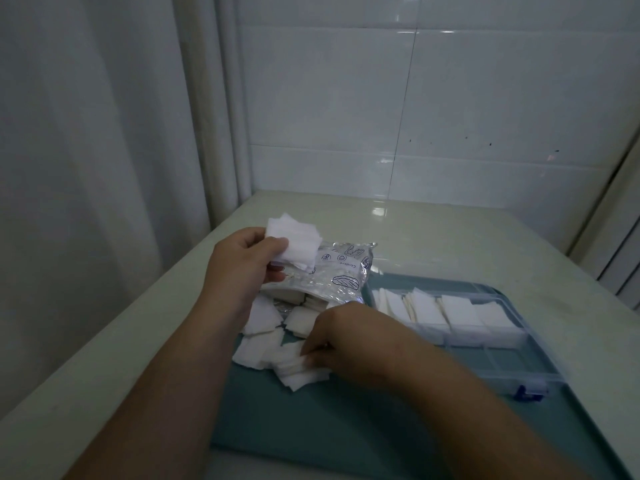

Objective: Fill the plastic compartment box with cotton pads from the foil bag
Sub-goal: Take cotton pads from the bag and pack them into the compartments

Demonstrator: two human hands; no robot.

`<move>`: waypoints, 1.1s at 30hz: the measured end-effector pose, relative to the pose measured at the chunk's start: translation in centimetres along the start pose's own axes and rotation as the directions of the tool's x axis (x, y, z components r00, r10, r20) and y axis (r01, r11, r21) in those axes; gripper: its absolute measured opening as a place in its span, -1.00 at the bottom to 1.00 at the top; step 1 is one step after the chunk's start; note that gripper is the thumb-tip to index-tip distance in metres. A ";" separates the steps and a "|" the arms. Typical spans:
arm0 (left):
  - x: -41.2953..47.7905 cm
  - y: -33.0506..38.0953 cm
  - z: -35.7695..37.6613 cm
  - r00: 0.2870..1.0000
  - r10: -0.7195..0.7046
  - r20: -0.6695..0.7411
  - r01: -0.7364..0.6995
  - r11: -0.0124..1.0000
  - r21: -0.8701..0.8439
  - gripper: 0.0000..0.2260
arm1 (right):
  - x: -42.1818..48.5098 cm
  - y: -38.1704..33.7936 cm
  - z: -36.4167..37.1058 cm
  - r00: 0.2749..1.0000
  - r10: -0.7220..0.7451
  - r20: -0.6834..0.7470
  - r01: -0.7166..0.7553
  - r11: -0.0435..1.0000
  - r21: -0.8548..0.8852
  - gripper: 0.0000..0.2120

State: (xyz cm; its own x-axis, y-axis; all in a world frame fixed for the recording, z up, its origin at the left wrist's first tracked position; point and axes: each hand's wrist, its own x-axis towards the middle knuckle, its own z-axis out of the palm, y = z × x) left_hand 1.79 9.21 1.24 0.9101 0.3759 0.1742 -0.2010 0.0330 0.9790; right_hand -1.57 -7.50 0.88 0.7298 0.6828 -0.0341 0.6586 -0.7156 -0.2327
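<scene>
1. Left hand (242, 261): I see it raised above the bag (337, 277). Thumb and fingers are curled round a stack (294, 244) of white square pads. The stack's edges are fanned, not flush.

2. Right hand (334, 341): it is low over the mat (311, 427), with the fingers bent down onto a loose pile (277, 358) of pads. The fingertips touch the pile. This area is blurred, so I cannot tell whether they pinch a pad or only rest on it.

3. Bag: silver foil with dark blue printed drawings. It lies on its side at the far left corner of the mat, just left of the box (485, 355). More pads show at its near, open end, and the pile spreads from there toward me.

4. Box: clear plastic with divided compartments, on the right part of the mat. The far row of compartments holds pads standing on edge, packed close. A blue latch (528, 393) sits at the box's near right corner.

5. Mat: teal, flat on a pale bench (450, 237).

6. Surroundings: a white tiled wall (381, 98) stands behind the bench, and a pale curtain (86, 168) hangs at the left.
</scene>
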 end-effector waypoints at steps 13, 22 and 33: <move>0.0 0.1 0.0 0.999 -0.006 -0.038 0.006 1.000 0.001 -0.95 | -0.2 -0.4 -0.8 0.964 -0.035 -0.265 0.008 0.995 -0.104 -0.77; 0.3 -0.3 -0.4 0.997 0.008 -0.070 -0.004 0.998 0.061 -0.94 | -1.3 1.7 -2.6 0.851 0.165 -0.499 -0.082 0.979 0.184 -0.89; -1.4 -0.1 0.9 0.968 0.004 0.252 -0.024 0.997 0.077 -0.74 | -1.0 2.8 -2.6 0.759 0.387 -0.524 -0.056 0.840 0.540 -0.83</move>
State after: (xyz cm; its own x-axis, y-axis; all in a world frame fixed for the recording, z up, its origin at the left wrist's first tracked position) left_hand 0.86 7.85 1.03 0.9712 0.1308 0.1993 -0.1947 -0.0471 0.9797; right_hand 0.02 -10.52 2.81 0.9048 0.1637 0.3931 0.4132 -0.5601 -0.7180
